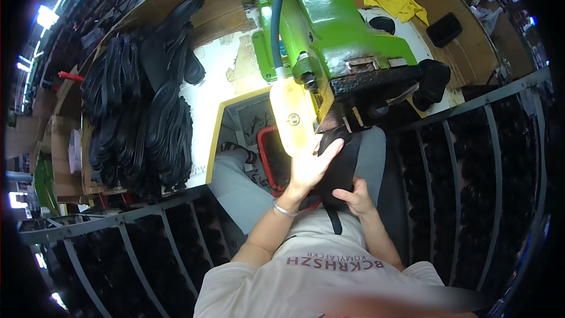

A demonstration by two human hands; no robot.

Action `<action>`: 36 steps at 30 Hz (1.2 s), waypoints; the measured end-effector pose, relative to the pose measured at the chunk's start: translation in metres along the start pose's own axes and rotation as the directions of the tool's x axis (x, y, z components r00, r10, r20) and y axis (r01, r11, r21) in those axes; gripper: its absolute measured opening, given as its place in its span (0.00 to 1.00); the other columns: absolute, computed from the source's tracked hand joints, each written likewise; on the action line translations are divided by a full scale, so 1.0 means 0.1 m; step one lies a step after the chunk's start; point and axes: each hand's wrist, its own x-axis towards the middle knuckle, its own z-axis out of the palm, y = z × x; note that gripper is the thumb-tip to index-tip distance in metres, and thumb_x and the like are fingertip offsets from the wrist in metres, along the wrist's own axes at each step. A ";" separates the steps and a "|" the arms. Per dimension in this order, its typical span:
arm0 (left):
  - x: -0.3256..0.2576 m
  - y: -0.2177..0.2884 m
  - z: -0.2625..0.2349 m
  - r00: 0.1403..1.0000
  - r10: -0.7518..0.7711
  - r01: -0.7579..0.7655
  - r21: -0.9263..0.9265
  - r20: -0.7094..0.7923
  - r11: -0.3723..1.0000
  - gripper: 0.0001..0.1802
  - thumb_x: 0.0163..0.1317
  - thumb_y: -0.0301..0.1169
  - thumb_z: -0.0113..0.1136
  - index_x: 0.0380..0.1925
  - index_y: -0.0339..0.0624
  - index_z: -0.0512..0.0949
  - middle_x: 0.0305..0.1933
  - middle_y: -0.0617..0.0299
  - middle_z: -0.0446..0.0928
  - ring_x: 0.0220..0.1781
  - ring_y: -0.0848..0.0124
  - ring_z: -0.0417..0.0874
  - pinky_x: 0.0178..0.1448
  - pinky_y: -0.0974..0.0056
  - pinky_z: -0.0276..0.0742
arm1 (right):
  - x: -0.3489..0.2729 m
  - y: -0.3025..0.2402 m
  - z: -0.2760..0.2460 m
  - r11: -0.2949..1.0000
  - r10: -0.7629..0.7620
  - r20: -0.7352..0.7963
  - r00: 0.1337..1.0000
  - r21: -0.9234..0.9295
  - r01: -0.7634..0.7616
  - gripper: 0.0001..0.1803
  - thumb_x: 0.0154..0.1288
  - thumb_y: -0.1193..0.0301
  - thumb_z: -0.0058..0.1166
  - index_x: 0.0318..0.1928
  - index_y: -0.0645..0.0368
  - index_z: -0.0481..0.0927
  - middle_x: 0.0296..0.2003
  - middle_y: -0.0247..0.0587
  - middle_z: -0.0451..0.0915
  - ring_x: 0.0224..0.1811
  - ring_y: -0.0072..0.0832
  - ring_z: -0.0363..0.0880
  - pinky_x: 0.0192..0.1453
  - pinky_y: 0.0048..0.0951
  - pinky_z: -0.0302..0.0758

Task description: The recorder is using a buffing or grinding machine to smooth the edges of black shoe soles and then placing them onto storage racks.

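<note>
Black shoe piece: a dark upper with straps [339, 172], held in front of my chest, its top end pushed up under the head of the green machine [329, 29].
Long axis: it runs away from me toward the machine; a narrow strap [333, 221] hangs from its near end, pointing back at my body.
Left hand: my left hand [312, 168] lies flat over the upper part of the piece, fingers close together and stretched toward the machine's black nose [365, 112]; a thin bracelet [283, 209] sits on that wrist.
Right hand: my right hand [356, 199] clamps the lower edge of the piece, thumb on top; the other fingers are hidden underneath.
Progress: as I judge it, the piece is seated at the working point and being steadied; I cannot tell whether any pass is finished.
Light: a glaring lamp [291, 115] shines just left of my left hand.
Lap: grey trousers, a red bin [265, 150] below the bench opening.
Bench, left: a big heap of black soles [144, 112], well apart from my hands.
Bench, far: a yellow cloth [395, 5] behind the machine.
Sides: grey metal racks [471, 159] stacked with dark items.
</note>
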 end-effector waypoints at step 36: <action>-0.65 -0.44 -1.26 0.990 -0.087 0.117 -0.323 0.107 0.939 0.11 0.57 0.22 0.62 0.40 0.31 0.76 0.37 0.60 0.79 0.38 0.76 0.79 0.45 0.70 0.75 | 0.90 -0.86 0.71 0.910 -0.398 0.065 0.915 -0.097 0.403 0.17 0.47 0.85 0.62 0.40 0.62 0.78 0.34 0.31 0.78 0.37 0.19 0.76 0.42 0.20 0.73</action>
